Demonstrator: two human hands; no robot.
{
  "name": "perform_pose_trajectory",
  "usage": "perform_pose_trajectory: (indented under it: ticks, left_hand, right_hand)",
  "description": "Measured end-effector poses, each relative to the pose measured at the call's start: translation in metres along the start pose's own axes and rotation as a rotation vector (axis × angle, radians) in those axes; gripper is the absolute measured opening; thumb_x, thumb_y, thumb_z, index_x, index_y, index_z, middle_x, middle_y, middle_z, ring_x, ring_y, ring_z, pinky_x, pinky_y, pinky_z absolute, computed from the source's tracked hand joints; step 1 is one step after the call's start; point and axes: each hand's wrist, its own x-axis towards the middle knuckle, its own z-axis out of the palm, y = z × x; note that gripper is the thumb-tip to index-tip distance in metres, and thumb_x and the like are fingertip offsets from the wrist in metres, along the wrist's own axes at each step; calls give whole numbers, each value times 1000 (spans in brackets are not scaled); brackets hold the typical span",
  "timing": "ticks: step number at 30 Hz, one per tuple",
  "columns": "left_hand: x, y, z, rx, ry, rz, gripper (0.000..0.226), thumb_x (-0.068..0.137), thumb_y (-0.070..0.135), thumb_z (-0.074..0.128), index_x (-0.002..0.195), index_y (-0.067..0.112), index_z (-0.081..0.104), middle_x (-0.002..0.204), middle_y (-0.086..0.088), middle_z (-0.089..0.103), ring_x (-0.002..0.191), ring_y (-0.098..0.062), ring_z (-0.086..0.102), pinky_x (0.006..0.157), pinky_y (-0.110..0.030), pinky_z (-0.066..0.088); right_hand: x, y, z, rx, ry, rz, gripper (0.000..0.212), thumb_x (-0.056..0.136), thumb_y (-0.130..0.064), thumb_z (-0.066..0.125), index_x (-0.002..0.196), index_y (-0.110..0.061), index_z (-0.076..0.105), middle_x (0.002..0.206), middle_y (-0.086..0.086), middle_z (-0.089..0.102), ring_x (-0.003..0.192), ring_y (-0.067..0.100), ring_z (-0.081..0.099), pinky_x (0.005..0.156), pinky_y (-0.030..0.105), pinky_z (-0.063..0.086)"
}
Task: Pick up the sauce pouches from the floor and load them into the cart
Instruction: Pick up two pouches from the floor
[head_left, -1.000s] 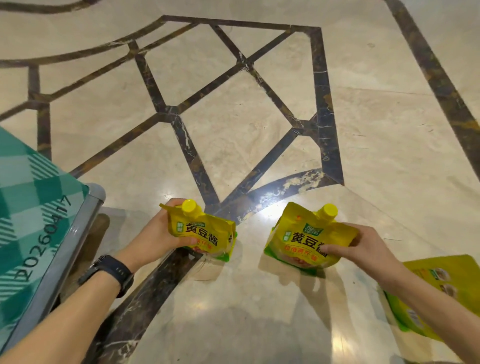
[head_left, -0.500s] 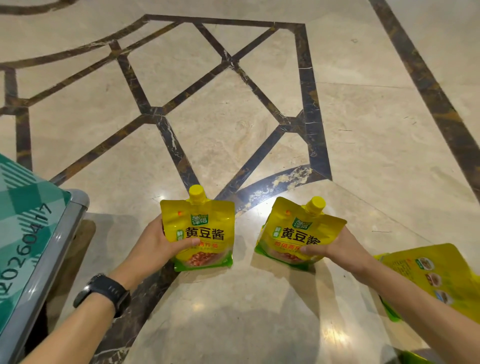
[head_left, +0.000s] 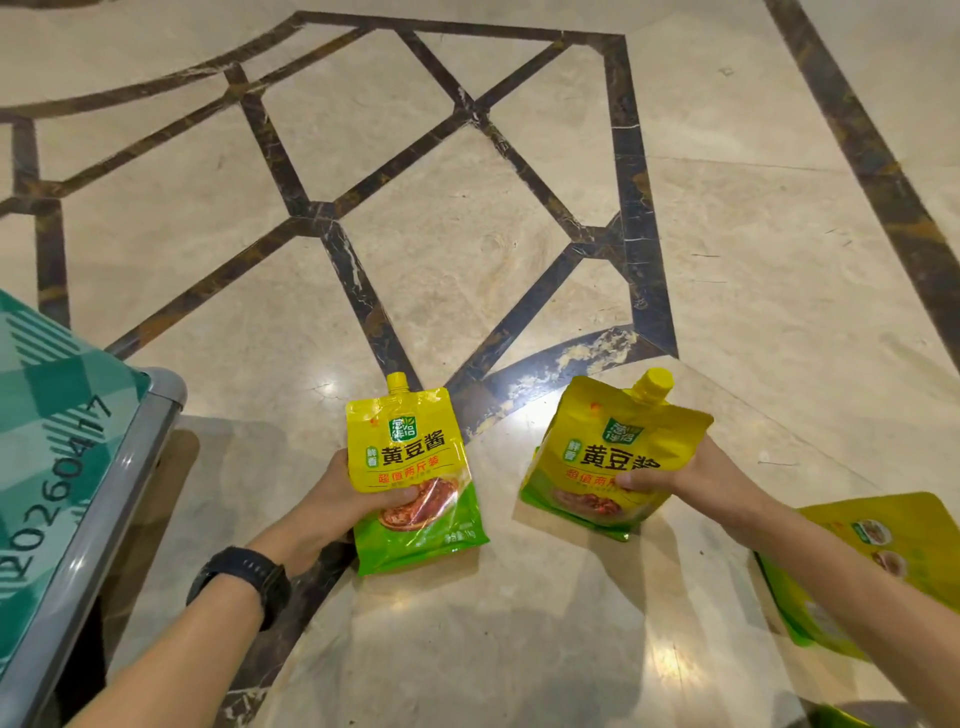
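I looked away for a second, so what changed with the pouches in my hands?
The left hand turned the left pouch from tilted to upright, label facing the camera. The right hand kept holding the right pouch; the floor pouch and cart stayed put.

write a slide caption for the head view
The left hand grips one sauce pouch, the right hand a second pouch, cart at left; a third pouch lies on the marble floor

left hand (head_left: 337, 499) and right hand (head_left: 696, 483) reach forward, both curled in grips.
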Motion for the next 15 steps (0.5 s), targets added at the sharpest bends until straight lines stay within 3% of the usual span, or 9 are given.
perform_pose_trajectory:
  ticks: [2, 6, 9, 11, 15]
  left_hand:
    - [0, -7, -5, 6, 8, 5, 101, 34, 50, 99, 121, 13, 64, 110, -4, 77, 101, -20, 73, 78, -26, 59]
    - [-2, -16, -7, 22, 68, -24, 110, 41, 42, 99, 135, 16, 49, 121, -2, 72, 106, -17, 71, 90, -37, 58]
    - [-1, -18, -7, 41, 66, -32, 112, 42, 45, 98, 138, 19, 46, 124, -1, 70, 108, -15, 70, 94, -39, 56]
    - [-2, -17, -4, 48, 72, -27, 115, 41, 47, 96, 139, 19, 43, 125, -1, 68, 109, -14, 68, 91, -33, 56]
    - [-1, -20, -2, 67, 86, -41, 114, 49, 43, 98, 142, 20, 36, 126, 1, 63, 111, -12, 65, 89, -28, 54]
  right_hand:
    - [5, -11, -5, -8, -77, 6, 50, 69, -13, 82, 114, -29, 65, 105, -12, 75, 98, 8, 71, 79, 25, 53]
    - [22, -24, -7, -88, -273, 110, 39, 77, -26, 73, 116, -23, 66, 107, -3, 76, 98, 19, 72, 83, 35, 56]
    - [32, -5, 15, -74, -220, 200, 34, 84, -36, 69, 115, -24, 66, 102, 1, 77, 93, 23, 73, 84, 39, 57]
    - [31, 15, 30, 45, -167, 260, 46, 77, -41, 75, 118, -24, 64, 104, 3, 76, 94, 25, 73, 84, 40, 57]
    - [26, 38, 35, 283, -178, 351, 75, 57, -31, 91, 123, -10, 63, 113, 13, 73, 104, 33, 70, 98, 51, 51]
